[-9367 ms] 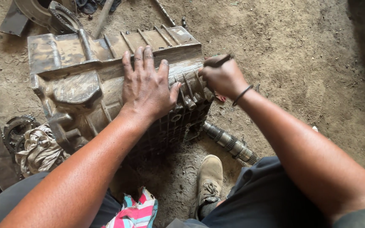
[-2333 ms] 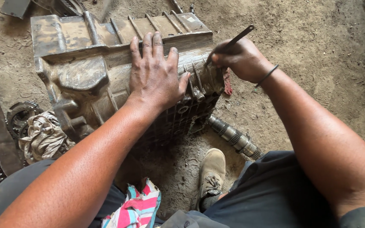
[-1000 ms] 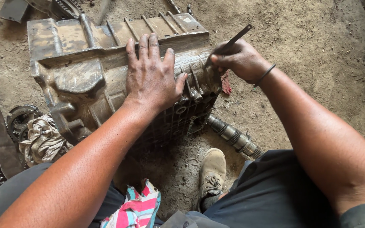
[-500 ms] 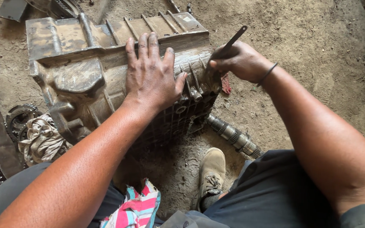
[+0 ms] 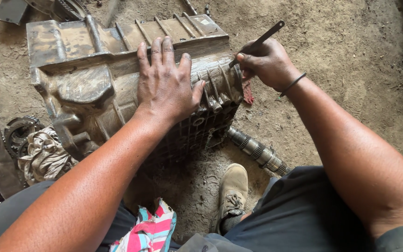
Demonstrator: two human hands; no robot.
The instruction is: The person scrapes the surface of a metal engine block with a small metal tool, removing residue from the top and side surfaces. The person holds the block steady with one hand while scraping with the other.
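The left hand [image 5: 166,86] lies flat and spread on the grimy gearbox housing [image 5: 117,79] on the dirt floor. At the housing's right end, the right hand [image 5: 267,63] grips a slim dark rod [image 5: 259,43], slanting up-right, its lower tip touching the ribbed edge.

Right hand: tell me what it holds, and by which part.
The right hand grips a thin dark metal tool by its lower end; the upper end sticks out free above the fist.
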